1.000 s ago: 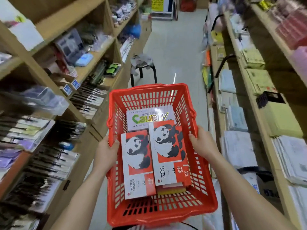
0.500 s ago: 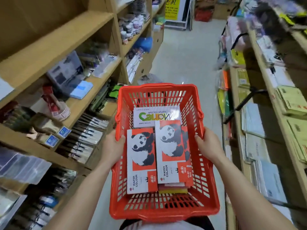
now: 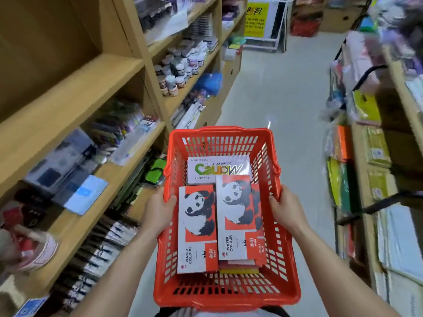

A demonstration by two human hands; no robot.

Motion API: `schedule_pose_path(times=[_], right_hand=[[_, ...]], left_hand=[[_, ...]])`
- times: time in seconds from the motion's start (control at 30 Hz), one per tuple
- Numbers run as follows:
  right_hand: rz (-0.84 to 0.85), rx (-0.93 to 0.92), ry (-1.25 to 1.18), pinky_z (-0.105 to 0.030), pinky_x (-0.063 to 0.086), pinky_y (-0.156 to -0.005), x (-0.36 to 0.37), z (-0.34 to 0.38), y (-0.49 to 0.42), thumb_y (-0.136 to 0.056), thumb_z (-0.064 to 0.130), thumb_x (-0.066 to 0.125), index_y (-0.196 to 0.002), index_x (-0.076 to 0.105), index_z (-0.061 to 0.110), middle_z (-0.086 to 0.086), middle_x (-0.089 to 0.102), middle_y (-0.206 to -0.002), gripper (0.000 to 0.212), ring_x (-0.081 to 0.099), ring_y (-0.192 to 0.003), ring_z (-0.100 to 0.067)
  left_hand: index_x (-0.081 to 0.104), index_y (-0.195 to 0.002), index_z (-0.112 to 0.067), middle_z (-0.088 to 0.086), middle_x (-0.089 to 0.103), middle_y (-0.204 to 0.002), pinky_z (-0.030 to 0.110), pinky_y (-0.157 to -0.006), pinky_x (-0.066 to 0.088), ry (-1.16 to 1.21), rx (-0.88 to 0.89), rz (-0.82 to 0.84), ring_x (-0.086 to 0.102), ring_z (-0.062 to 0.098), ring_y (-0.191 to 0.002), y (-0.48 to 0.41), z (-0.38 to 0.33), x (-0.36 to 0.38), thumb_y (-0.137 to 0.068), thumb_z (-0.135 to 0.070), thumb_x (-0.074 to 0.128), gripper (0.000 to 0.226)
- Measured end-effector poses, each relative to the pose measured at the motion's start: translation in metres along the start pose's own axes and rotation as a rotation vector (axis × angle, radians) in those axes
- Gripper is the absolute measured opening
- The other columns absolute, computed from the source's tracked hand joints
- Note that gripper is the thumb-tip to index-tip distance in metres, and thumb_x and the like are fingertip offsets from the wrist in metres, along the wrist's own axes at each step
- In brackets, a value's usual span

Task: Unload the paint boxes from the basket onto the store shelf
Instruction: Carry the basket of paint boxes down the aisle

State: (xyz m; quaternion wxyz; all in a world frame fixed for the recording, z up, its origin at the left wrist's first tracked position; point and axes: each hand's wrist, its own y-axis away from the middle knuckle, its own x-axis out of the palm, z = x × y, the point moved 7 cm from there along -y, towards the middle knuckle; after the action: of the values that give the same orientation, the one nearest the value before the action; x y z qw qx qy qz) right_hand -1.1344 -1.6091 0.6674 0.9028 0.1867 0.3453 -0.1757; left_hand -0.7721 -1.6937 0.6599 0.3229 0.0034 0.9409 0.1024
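Observation:
I carry a red plastic basket (image 3: 219,138) in front of me in a shop aisle. My left hand (image 3: 158,208) grips its left rim and my right hand (image 3: 286,208) grips its right rim. Inside lie two red-and-white panda water colour boxes, the left panda box (image 3: 196,229) and the right panda box (image 3: 238,216), side by side. The right one rests on a stack with a yellow box (image 3: 239,269) under it. A white Marie's water colour box (image 3: 218,168) lies flat at the far end.
Wooden shelves on the left hold paint jars (image 3: 178,69), brushes (image 3: 103,245) and packets, with a bare shelf board (image 3: 68,88) at upper left. Paper pads and coloured sheets (image 3: 375,152) fill the right shelves. The pale floor aisle (image 3: 286,92) runs ahead to a yellow sign (image 3: 256,19).
The view has moved forward along the aisle and lifted; the left shelves slid back past me. Both hands keep the same hold on the basket and the boxes have not shifted.

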Motion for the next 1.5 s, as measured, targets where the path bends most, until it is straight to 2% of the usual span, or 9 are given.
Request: schedule_pose_path(times=[0.07, 0.17, 0.43, 0.63, 0.8, 1.03, 1.17, 1.37, 1.5], right_hand=[[0.015, 0.017, 0.021, -0.037, 0.043, -0.073, 0.0, 0.012, -0.048, -0.096, 0.007, 0.057, -0.113, 0.062, 0.001, -0.025, 0.073, -0.112, 0.018, 0.067, -0.105, -0.043], [0.019, 0.011, 0.034, -0.036, 0.04, -0.07, 0.007, 0.031, -0.122, -0.095, 0.006, 0.057, -0.11, 0.062, 0.0, -0.026, 0.072, -0.11, 0.016, 0.067, -0.103, -0.044], [-0.014, 0.103, 0.052, -0.029, 0.035, -0.07, 0.062, 0.057, -0.295, -0.097, 0.007, 0.056, -0.115, 0.061, 0.0, -0.025, 0.073, -0.112, 0.02, 0.068, -0.102, -0.043], [-0.016, 0.197, 0.07, -0.038, 0.044, -0.073, 0.12, 0.053, -0.406, -0.099, 0.01, 0.057, -0.118, 0.058, -0.003, -0.028, 0.071, -0.112, 0.023, 0.068, -0.102, -0.045], [-0.038, 0.235, 0.069, -0.041, 0.046, -0.073, 0.163, 0.035, -0.485, -0.099, 0.007, 0.056, -0.114, 0.057, -0.006, -0.031, 0.07, -0.108, 0.02, 0.067, -0.099, -0.049], [-0.009, 0.304, 0.066, -0.044, 0.048, -0.074, 0.217, -0.002, -0.563, -0.099, 0.009, 0.054, -0.114, 0.057, -0.005, -0.032, 0.07, -0.108, 0.02, 0.067, -0.099, -0.049], [-0.008, 0.34, 0.058, -0.033, 0.034, -0.069, 0.233, -0.021, -0.592, -0.099, 0.012, 0.055, -0.113, 0.058, -0.002, -0.029, 0.071, -0.11, 0.02, 0.066, -0.099, -0.048], [0.006, 0.43, -0.001, -0.034, 0.045, -0.077, 0.232, -0.02, -0.596, -0.095, 0.015, 0.059, -0.123, 0.059, 0.006, -0.018, 0.072, -0.117, 0.03, 0.067, -0.106, -0.039], [-0.28, 0.186, 0.111, -0.029, 0.041, -0.098, 0.21, 0.023, -0.571, -0.089, 0.026, 0.062, -0.129, 0.056, 0.015, -0.007, 0.061, -0.124, 0.042, 0.056, -0.116, -0.025]], left_hand=[[0.067, -0.088, -0.024, -0.01, 0.071, -0.074, 0.019, -0.051, 0.045, 0.003, -0.013, -0.003, 0.068, 0.006, -0.061, -0.043, -0.015, 0.011, -0.095, -0.014, 0.061, 0.013], [0.065, -0.085, -0.022, -0.001, 0.072, -0.076, 0.033, -0.059, 0.046, 0.006, -0.058, 0.001, 0.068, 0.026, -0.07, -0.115, -0.029, 0.028, -0.095, -0.012, 0.061, 0.015], [0.065, -0.087, -0.026, -0.006, 0.07, -0.076, 0.03, -0.059, 0.05, -0.019, -0.101, 0.084, 0.07, 0.026, -0.071, -0.321, -0.032, 0.08, -0.095, -0.015, 0.061, 0.014], [0.067, -0.104, -0.022, -0.011, 0.066, -0.081, 0.024, -0.057, 0.042, -0.064, -0.092, 0.139, 0.062, 0.012, -0.069, -0.457, -0.03, 0.122, -0.097, -0.014, 0.059, 0.013], [0.061, -0.104, -0.031, -0.03, 0.058, -0.079, -0.001, -0.046, 0.037, -0.087, -0.114, 0.173, 0.052, -0.019, -0.058, -0.545, -0.014, 0.169, -0.099, -0.017, 0.059, 0.016], [0.067, -0.117, -0.012, 0.004, 0.074, -0.107, 0.033, -0.085, 0.054, -0.091, -0.173, 0.218, 0.069, 0.025, -0.094, -0.619, 0.022, 0.232, -0.099, -0.01, 0.056, 0.021], [0.067, -0.121, -0.009, 0.011, 0.075, -0.11, 0.037, -0.088, 0.055, -0.163, -0.167, 0.225, 0.069, 0.028, -0.096, -0.648, 0.03, 0.252, -0.1, -0.015, 0.057, 0.024], [0.064, -0.119, -0.013, 0.009, 0.075, -0.11, 0.039, -0.086, 0.058, -0.164, -0.208, 0.286, 0.071, 0.026, -0.094, -0.653, 0.035, 0.255, -0.1, -0.018, 0.058, 0.021], [0.057, -0.127, -0.02, 0.004, 0.064, -0.125, 0.037, -0.095, 0.052, -0.216, -0.009, 0.071, 0.063, 0.02, -0.11, -0.634, 0.013, 0.227, -0.091, -0.023, 0.064, 0.037]])
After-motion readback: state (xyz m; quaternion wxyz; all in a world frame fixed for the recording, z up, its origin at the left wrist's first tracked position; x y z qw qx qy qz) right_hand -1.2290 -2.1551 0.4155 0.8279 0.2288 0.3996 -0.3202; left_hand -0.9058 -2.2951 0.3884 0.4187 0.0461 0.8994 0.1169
